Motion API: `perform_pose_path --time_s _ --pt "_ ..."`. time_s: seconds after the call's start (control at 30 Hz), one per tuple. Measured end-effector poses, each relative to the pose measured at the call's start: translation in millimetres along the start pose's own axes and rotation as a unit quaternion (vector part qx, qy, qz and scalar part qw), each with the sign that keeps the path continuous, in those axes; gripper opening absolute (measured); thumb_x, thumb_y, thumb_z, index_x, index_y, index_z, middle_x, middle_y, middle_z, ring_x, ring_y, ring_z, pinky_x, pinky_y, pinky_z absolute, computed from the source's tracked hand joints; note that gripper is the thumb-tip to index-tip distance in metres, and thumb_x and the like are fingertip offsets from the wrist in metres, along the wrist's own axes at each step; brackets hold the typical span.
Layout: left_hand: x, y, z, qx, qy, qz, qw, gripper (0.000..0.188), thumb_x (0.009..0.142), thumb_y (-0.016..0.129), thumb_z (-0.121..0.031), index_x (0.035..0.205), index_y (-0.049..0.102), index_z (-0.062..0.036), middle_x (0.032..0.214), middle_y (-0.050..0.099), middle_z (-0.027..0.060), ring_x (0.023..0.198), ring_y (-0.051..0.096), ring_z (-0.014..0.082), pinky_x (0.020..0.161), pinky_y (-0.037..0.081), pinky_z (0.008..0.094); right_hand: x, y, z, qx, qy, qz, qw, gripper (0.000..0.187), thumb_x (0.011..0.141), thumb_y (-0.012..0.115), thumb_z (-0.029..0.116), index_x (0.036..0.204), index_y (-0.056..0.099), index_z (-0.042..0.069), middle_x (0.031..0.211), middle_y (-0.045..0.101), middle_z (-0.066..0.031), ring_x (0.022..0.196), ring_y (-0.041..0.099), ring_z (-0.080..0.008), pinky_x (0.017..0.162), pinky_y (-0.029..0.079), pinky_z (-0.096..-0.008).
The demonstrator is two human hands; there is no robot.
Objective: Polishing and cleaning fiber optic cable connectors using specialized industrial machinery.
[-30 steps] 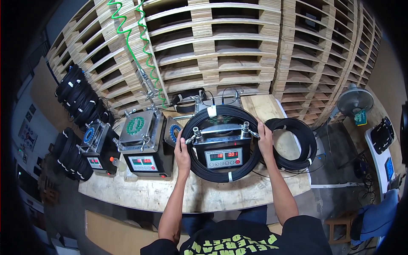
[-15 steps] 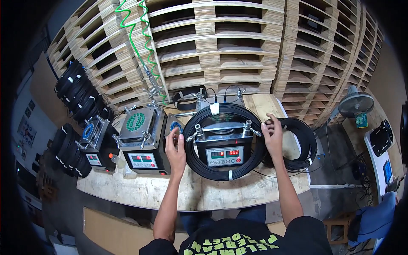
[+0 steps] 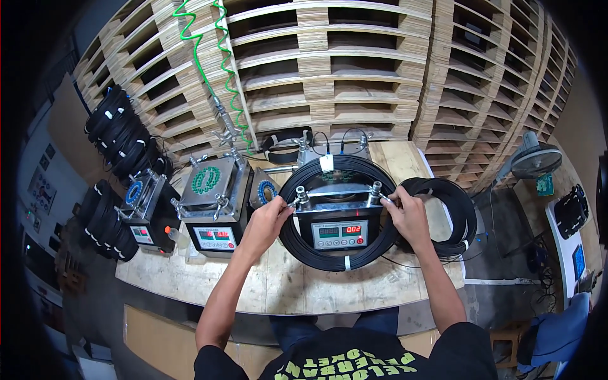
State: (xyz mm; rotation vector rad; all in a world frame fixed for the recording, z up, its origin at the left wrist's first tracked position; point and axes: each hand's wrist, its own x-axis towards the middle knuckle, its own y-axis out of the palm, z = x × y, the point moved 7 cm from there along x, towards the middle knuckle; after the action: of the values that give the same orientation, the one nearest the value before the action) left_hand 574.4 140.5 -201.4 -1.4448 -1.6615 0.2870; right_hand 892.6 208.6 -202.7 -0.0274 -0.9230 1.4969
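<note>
A coil of black cable [image 3: 347,261] hangs around a benchtop machine with a red digital display [image 3: 341,235]. Across the machine's top runs a metal clamp bar [image 3: 339,205] with a knobbed post and lever at each end. At the bar's left end, my left hand [image 3: 267,221] pinches the left clamp lever [image 3: 292,206]. My right hand [image 3: 408,218] has its fingers closed on the right clamp lever [image 3: 386,199], mostly hidden by the fingers. A white tag [image 3: 326,163] is fixed to the top of the coil.
To the left stand two similar machines [image 3: 214,209] [image 3: 144,206] and an orange-capped bottle [image 3: 177,237]. A second black coil [image 3: 465,218] lies on the right of the wooden table [image 3: 209,278]. Pallets [image 3: 354,76] stack behind; a fan [image 3: 535,161] stands at right.
Both hands have moved inward from the sides of the coil. The left has closed on the left clamp lever, the right on the right one. The view has shifted slightly.
</note>
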Motion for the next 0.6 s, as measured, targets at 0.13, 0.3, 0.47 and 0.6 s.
perform_pose_path --time_s 0.13,0.3,0.47,0.6 --pt "5 -2 -8 0.06 0.065 0.038 0.995 0.02 0.094 0.065 -0.013 0.094 0.05 0.0017 0.078 0.063 0.0177 0.07 0.064 0.0345 0.061 0.047 0.0405 5 0 -5 0.032 0.015 0.014 0.999 0.023 0.087 0.073 0.012 0.084 0.058 -0.005 0.058 0.053 -0.007 0.052 0.046 -0.0126 0.051 0.037 -0.0284" --pt "24 -11 39 -0.197 -0.113 0.224 0.948 0.016 0.094 0.068 -0.015 0.1 0.061 -0.0022 0.075 0.062 0.0013 0.066 0.056 0.0059 0.056 0.045 0.0237 25 6 -29 0.121 0.042 0.084 0.988 0.029 0.088 0.074 0.02 0.074 0.06 -0.002 0.056 0.049 -0.0005 0.055 0.039 -0.0068 0.051 0.034 -0.0273" --pt "86 -15 89 -0.265 -0.211 0.105 0.935 0.034 0.101 0.055 -0.038 0.116 0.064 -0.0086 0.077 0.059 -0.0001 0.064 0.052 0.005 0.054 0.041 0.0217 94 12 -92 0.16 0.034 0.045 0.985 0.026 0.096 0.065 0.024 0.082 0.062 0.002 0.058 0.05 0.0026 0.054 0.043 -0.0047 0.05 0.033 -0.0248" --pt "137 19 133 -0.305 -0.28 0.004 0.91 0.044 0.1 0.052 -0.049 0.12 0.061 -0.0101 0.08 0.059 0.0003 0.065 0.051 0.0069 0.053 0.039 0.0233 163 45 -125 0.161 0.029 0.033 0.986 0.023 0.099 0.06 0.026 0.099 0.059 0.003 0.06 0.054 0.0003 0.052 0.046 -0.006 0.047 0.034 -0.0238"
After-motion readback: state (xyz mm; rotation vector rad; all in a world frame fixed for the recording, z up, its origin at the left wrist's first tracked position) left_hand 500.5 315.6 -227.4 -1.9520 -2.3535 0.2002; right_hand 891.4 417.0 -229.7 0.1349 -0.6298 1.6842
